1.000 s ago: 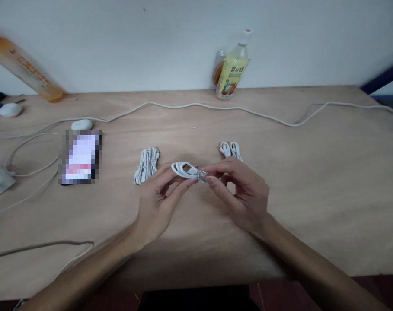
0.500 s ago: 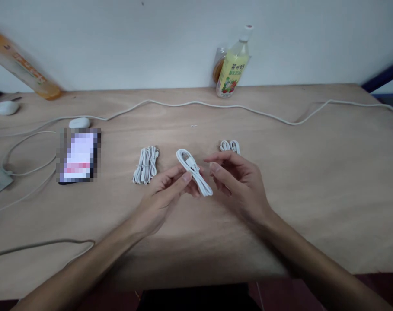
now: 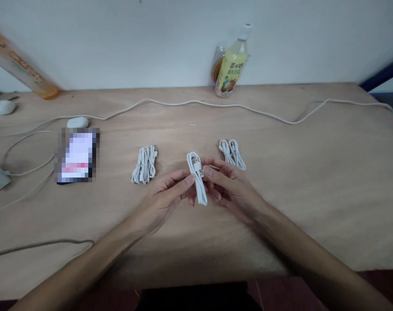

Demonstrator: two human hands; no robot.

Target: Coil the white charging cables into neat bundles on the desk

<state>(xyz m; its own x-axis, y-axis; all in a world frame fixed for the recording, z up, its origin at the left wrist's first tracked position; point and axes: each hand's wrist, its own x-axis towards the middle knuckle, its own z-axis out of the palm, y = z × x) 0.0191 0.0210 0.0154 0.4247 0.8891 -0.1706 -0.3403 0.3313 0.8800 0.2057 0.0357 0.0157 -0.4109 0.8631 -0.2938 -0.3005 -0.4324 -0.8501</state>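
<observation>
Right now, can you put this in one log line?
left hand: holding coiled white cable | right hand: beside it, touch unclear | table: left cable bundles, right cable bundles

The bundled cable (image 3: 201, 190) covers part of the left grip (image 3: 167, 192). Left of that, the phone (image 3: 76, 157) is blurred into blocks; farther out, the orange bottle (image 3: 23, 67) has its top cut off. Beyond the right grip (image 3: 233, 183), a yellow bottle (image 3: 231, 71) partly hides a round thing (image 3: 216, 69). A pale scrap (image 3: 193, 125) beyond both is too small to identify.
</observation>
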